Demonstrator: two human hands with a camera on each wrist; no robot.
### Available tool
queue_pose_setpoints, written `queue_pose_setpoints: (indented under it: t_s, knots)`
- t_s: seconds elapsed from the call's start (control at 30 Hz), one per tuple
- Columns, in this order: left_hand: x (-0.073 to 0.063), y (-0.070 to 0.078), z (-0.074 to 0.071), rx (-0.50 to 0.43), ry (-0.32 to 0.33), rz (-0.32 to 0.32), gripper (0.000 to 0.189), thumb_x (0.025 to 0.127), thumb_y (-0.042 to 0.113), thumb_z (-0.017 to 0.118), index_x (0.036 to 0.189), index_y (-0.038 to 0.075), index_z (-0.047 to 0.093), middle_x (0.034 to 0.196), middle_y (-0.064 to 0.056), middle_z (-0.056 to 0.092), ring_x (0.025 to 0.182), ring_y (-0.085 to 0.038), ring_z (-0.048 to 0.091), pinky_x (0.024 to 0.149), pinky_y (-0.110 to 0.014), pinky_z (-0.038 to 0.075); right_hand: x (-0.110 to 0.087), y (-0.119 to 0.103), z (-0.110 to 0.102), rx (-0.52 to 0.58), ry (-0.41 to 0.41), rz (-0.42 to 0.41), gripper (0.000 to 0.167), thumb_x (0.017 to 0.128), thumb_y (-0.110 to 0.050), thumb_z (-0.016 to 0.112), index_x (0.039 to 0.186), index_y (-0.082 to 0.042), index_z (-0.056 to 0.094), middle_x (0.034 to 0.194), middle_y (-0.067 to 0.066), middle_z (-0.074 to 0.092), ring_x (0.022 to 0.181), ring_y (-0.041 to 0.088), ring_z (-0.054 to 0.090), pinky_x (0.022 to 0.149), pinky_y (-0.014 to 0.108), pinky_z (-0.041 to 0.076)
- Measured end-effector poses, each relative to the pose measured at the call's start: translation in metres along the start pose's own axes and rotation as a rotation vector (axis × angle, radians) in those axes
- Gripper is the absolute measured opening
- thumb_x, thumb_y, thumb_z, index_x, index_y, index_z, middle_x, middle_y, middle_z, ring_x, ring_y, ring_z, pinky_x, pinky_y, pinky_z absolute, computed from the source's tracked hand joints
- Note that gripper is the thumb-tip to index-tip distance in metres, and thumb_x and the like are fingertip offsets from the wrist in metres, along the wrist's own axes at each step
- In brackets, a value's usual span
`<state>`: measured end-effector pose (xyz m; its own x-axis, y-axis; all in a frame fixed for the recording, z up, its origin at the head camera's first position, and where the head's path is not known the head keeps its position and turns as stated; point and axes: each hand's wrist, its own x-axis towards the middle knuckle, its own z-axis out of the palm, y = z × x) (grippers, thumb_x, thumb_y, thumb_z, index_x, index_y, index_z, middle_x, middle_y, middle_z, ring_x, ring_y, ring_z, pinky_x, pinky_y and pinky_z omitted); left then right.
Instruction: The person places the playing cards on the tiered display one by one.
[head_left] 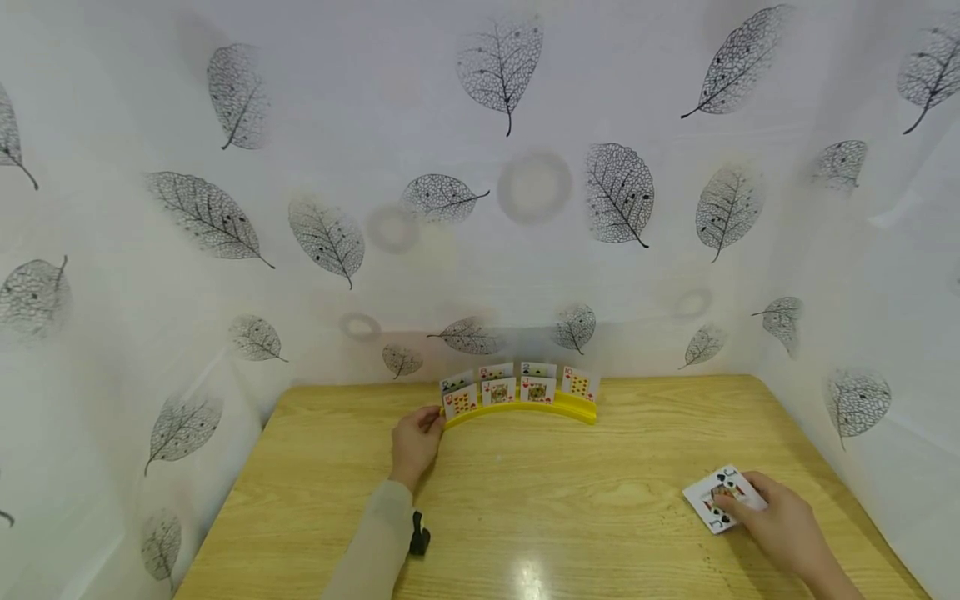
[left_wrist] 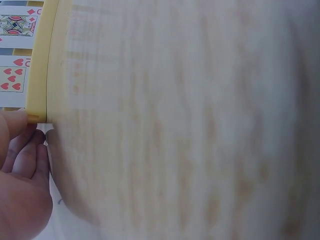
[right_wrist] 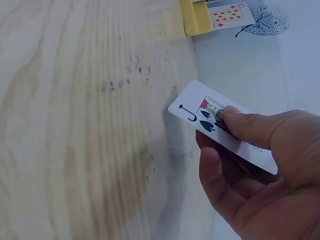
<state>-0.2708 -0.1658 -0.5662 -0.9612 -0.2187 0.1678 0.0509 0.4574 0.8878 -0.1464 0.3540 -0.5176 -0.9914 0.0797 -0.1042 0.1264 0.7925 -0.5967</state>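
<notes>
A curved yellow card holder (head_left: 555, 407) stands at the back of the table with playing cards upright in two rows. Among its front cards are a ten of hearts (head_left: 460, 402) at the left and a ten of diamonds (head_left: 581, 383) at the right. With thumb and fingers my left hand (head_left: 417, 442) pinches the holder's left end, seen close in the left wrist view. My right hand (head_left: 780, 517), at the right side of the table, holds a jack of spades (right_wrist: 192, 107) face up, thumb on its face. Whether more cards lie under it I cannot tell.
The wooden table (head_left: 570, 500) has rounded far corners. White sheeting (head_left: 435, 275) printed with dark leaves surrounds its back and sides. A black strap piece (head_left: 419, 535) shows at my left wrist.
</notes>
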Motion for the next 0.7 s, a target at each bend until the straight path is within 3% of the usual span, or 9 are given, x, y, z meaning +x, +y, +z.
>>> queue_pose_setpoints:
  t_s: [0.1, 0.2, 0.33, 0.53, 0.7]
  knots:
    - [-0.001, 0.001, 0.0, 0.0, 0.003, 0.006, 0.021, 0.098, 0.004, 0.072, 0.118, -0.002, 0.076, 0.111, -0.019, 0.078, 0.105, -0.033, 0.076, 0.092, -0.044, 0.065, -0.001, -0.005, 0.0, 0.048, -0.022, -0.034, 0.056, 0.106, -0.039, 0.063, 0.141, 0.005, 0.056, 0.089, 0.004, 0.073, 0.066, 0.01, 0.062, 0.057, 0.026, 0.048]
    - [-0.001, 0.001, 0.0, -0.005, 0.005, 0.011, 0.021, 0.098, 0.004, 0.072, 0.118, -0.002, 0.076, 0.111, -0.019, 0.078, 0.105, -0.033, 0.076, 0.092, -0.044, 0.065, 0.001, -0.011, 0.001, 0.098, -0.037, -0.073, 0.049, 0.111, -0.026, 0.055, 0.147, 0.006, 0.049, 0.099, 0.012, 0.076, 0.068, 0.01, 0.065, 0.059, 0.026, 0.052]
    - [0.0, 0.0, 0.0, -0.005, 0.007, 0.008, 0.021, 0.098, 0.003, 0.072, 0.118, -0.002, 0.076, 0.112, -0.019, 0.078, 0.106, -0.032, 0.076, 0.092, -0.043, 0.065, 0.009, -0.023, 0.002, 0.082, -0.039, -0.1, 0.046, 0.109, -0.015, 0.049, 0.149, 0.007, 0.044, 0.106, 0.016, 0.074, 0.068, 0.01, 0.063, 0.059, 0.025, 0.052]
    - [-0.001, 0.001, 0.0, -0.003, 0.005, -0.001, 0.021, 0.098, 0.003, 0.071, 0.118, -0.002, 0.076, 0.112, -0.019, 0.078, 0.106, -0.033, 0.076, 0.093, -0.043, 0.065, 0.02, -0.044, 0.006, 0.053, 0.008, -0.164, 0.041, 0.104, -0.015, 0.058, 0.14, 0.005, 0.054, 0.101, 0.012, 0.075, 0.058, 0.008, 0.051, 0.048, 0.026, 0.044]
    - [-0.001, 0.002, 0.0, -0.002, 0.007, 0.0, 0.021, 0.098, 0.003, 0.072, 0.117, -0.002, 0.077, 0.111, -0.019, 0.078, 0.106, -0.033, 0.076, 0.092, -0.044, 0.065, 0.029, -0.061, 0.013, 0.038, 0.057, -0.239, 0.032, 0.102, -0.018, 0.066, 0.126, 0.003, 0.066, 0.085, 0.003, 0.07, 0.058, 0.007, 0.046, 0.047, 0.026, 0.04]
